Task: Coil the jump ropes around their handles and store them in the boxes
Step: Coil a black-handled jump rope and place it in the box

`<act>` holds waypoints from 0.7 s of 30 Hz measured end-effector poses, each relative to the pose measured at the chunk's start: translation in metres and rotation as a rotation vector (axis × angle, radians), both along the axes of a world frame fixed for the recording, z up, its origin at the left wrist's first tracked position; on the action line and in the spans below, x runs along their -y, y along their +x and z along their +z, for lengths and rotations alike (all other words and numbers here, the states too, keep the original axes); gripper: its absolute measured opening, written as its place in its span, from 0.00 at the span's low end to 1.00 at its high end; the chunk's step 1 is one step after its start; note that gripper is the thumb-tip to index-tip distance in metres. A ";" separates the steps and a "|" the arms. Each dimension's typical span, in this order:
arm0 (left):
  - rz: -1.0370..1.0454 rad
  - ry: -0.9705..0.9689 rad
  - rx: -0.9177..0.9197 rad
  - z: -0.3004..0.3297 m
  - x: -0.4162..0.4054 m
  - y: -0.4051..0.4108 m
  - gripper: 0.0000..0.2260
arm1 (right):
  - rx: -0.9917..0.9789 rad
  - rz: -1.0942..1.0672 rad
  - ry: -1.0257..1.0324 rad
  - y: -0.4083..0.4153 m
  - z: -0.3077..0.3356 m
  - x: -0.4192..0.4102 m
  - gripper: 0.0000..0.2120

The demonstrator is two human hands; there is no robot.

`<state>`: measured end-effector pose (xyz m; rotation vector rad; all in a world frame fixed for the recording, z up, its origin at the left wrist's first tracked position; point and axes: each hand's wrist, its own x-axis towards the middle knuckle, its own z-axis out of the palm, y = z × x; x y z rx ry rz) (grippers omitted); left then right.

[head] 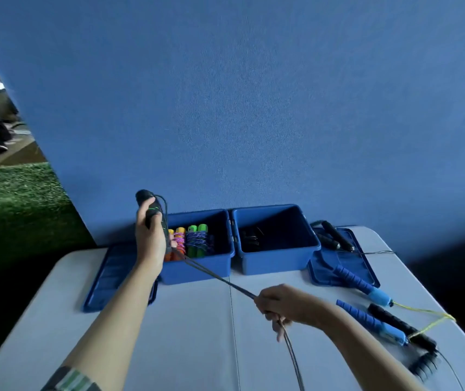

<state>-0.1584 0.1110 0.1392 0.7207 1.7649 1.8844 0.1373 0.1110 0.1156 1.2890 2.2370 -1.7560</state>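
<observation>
My left hand grips a pair of black jump-rope handles upright, raised in front of the left blue box. A dark rope runs taut from the handles down to my right hand, which pinches it above the table; the rest trails off the bottom edge. The left box holds coiled ropes with green handles and orange ones. In the right blue box lie dark items I cannot make out.
Two blue lids lie flat, one left and one right of the boxes. Blue handles with a yellow cord and black handles lie at the right. Another black pair rests on the right lid.
</observation>
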 end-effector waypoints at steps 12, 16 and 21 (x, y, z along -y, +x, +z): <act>-0.100 0.022 -0.523 0.033 0.003 -0.002 0.19 | 0.109 0.108 0.241 0.008 0.070 0.001 0.11; 0.000 0.058 -0.754 0.039 0.004 -0.014 0.17 | 0.065 0.021 0.071 0.017 0.070 -0.010 0.12; -0.073 -0.030 -0.929 0.024 0.010 -0.024 0.18 | 0.125 -0.070 0.657 0.019 0.066 -0.027 0.13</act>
